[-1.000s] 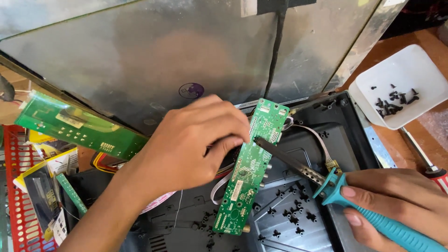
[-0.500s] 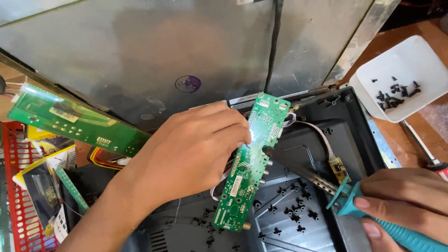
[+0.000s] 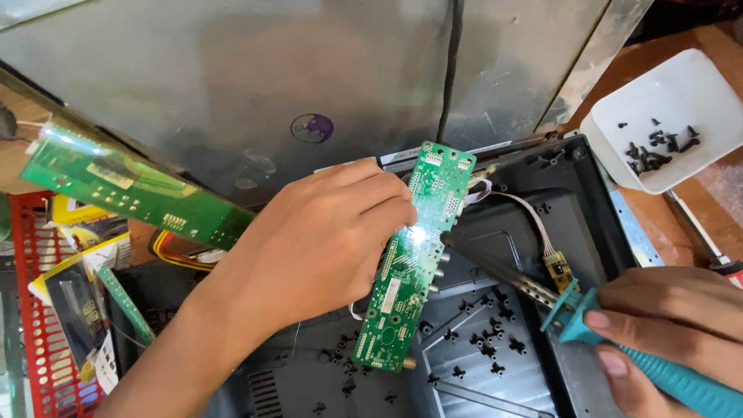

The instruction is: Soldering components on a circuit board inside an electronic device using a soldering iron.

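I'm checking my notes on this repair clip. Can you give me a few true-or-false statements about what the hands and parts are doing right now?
1. The left hand steadies a long green circuit board. True.
2. The right hand holds a red screwdriver. False: it grips a teal-handled soldering iron.
3. The iron's tip touches the board. True, near its middle.
4. The white tray holds nothing. False: small black screws lie in it.
5. A second green board lies at the left. True.

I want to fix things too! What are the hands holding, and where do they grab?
Left hand grips the green circuit board by its long left edge; right hand holds the soldering iron by its teal handle.
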